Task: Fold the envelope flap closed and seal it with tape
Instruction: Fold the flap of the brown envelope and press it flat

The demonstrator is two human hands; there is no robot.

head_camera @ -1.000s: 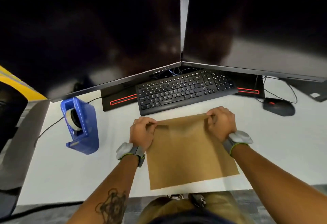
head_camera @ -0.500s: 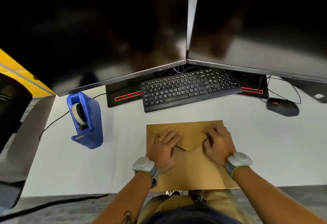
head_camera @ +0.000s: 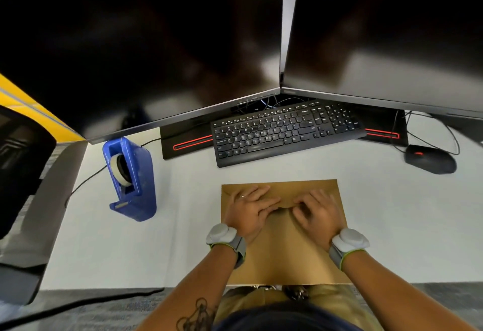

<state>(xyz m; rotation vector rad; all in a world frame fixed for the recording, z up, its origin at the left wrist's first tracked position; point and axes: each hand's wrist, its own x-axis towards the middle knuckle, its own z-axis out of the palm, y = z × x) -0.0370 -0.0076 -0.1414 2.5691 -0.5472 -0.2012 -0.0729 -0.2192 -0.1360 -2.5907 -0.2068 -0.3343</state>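
Centrally, near the front edge of the white bench (head_camera: pixel 287 171), lay the brown envelope (head_camera: pixel 285 257), flat, its flap (head_camera: pixel 285 189) folded down toward the person.

Left hand (head_camera: pixel 251 213): palm down on the flap's left half, fingers spread and laid flat, pointing toward the middle; it gripped nothing. A ring showed on one finger. A grey band (head_camera: pixel 224 238) sat on the wrist.

Right hand (head_camera: pixel 317 213): palm down on the flap's right half, fingers flat and angled inward, somewhat blurred; it gripped nothing. The fingertips of both hands came close together at the flap's point. A matching grey wristband (head_camera: pixel 349 244) sat on this wrist.

Tape dispenser (head_camera: pixel 132 179): blue, upright, on the bench well to the left of the envelope, with a roll of tape (head_camera: pixel 117 168) mounted in it.

Keyboard (head_camera: pixel 285 132): black, beyond the envelope, set at a slight angle.

Mouse (head_camera: pixel 430 159): black with a red mark, to the right of the keyboard.

Monitors: two dark screens, left (head_camera: pixel 136 43) and right (head_camera: pixel 386 30), meeting at an angle behind the keyboard.
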